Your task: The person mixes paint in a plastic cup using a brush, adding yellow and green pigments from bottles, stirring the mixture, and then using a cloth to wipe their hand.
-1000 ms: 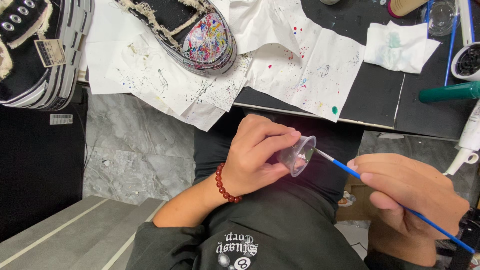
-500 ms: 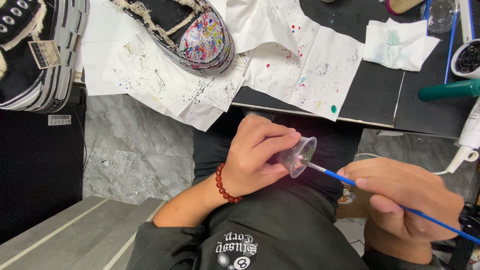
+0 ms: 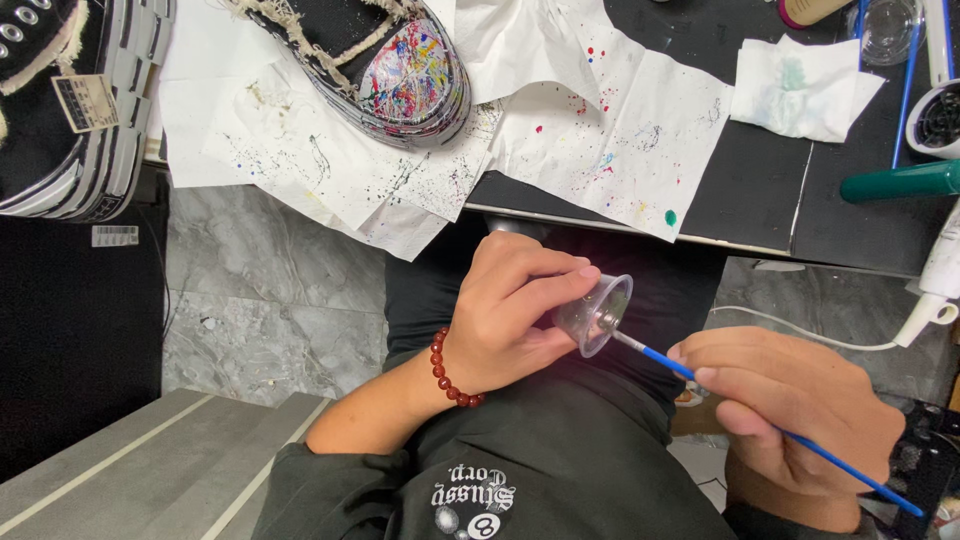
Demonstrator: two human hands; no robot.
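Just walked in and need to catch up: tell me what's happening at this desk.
A seated person holds a small clear plastic cup tilted sideways in the left hand, over their lap. The right hand holds a thin blue-handled paintbrush with its tip inside the cup's mouth. On the black desk above lie paint-spattered white paper sheets, and on them a black canvas shoe with a multicoloured splattered toe cap.
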